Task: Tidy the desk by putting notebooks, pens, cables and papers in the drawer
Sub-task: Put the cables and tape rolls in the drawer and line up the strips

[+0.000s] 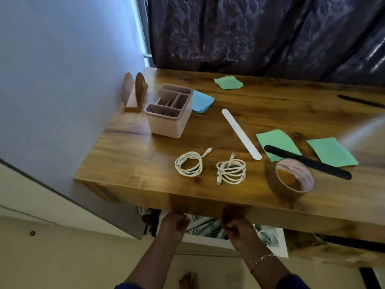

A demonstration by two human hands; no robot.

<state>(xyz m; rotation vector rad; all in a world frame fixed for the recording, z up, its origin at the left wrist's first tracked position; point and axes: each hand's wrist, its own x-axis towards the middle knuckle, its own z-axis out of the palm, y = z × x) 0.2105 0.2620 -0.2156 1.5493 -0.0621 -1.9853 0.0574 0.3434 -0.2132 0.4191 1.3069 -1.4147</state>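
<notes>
We reach under the table (129,163) edge into the open drawer (277,245): our left hand (174,225) loosely spread, our right hand (236,227) curled, contents unclear. A printed paper (208,228) lies inside. Two coiled white cables (210,167) and green papers (331,152) rest on top.

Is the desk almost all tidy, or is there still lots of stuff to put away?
Lots left. The drawer under the desk is open with a printed sheet in it, and both hands, left and right, are down there. Still on top: two white cables, three green papers and a blue one. The tape is out too.
</notes>
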